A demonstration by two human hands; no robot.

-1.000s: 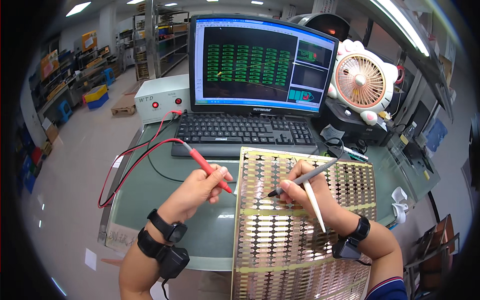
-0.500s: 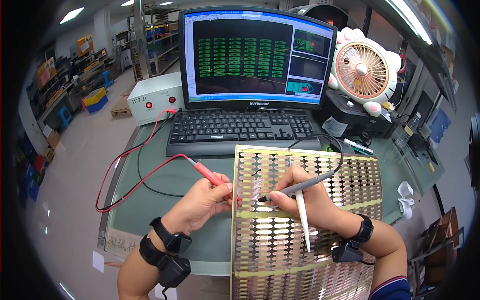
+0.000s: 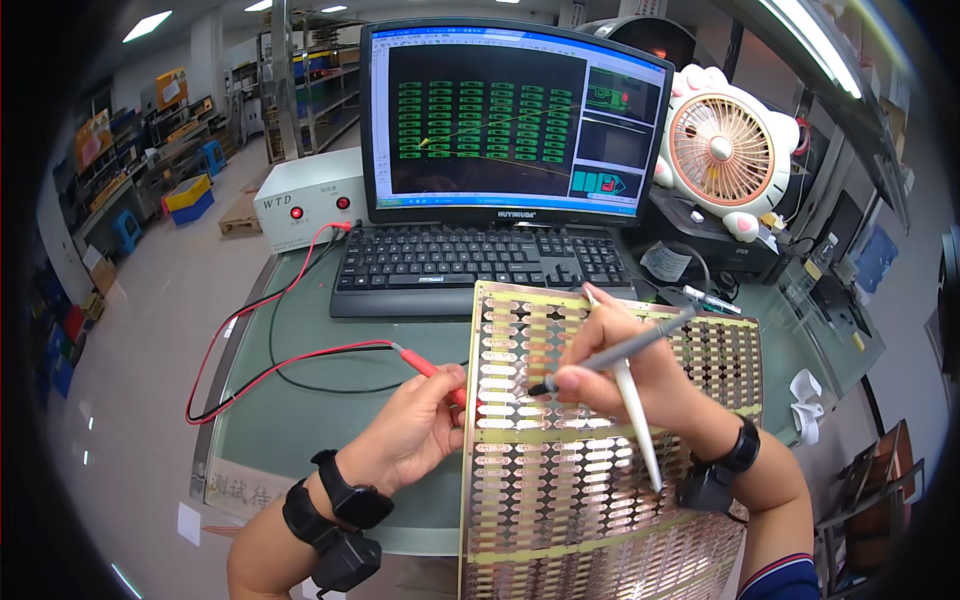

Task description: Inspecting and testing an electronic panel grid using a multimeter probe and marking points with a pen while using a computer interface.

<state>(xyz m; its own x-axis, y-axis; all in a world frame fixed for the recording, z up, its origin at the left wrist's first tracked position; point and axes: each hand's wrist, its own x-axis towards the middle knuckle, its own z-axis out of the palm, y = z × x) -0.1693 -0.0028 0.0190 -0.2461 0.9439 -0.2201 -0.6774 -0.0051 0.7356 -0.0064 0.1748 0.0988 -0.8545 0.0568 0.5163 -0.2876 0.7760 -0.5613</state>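
Note:
A large flexible circuit panel (image 3: 610, 500) with rows of copper pads lies on the glass-topped table in front of me. My left hand (image 3: 415, 430) grips a red test probe (image 3: 432, 370) at the panel's left edge, its tip touching the pads. Above the panel's upper middle, my right hand (image 3: 625, 375) holds a grey-black test probe (image 3: 610, 355) with its tip down on a pad. A white pen-like stick (image 3: 635, 415) is also tucked in that hand. Both wrists carry black bands.
A black keyboard (image 3: 480, 265) and a monitor (image 3: 510, 120) showing green grid patterns stand behind the panel. A white tester box (image 3: 305, 200) feeds red and black leads (image 3: 260, 370) across the table. A pink-and-white desk fan (image 3: 725, 150) sits at right.
Both hands have shifted slightly down and left over the panel. The probe tips now rest on pads further left than a second ago.

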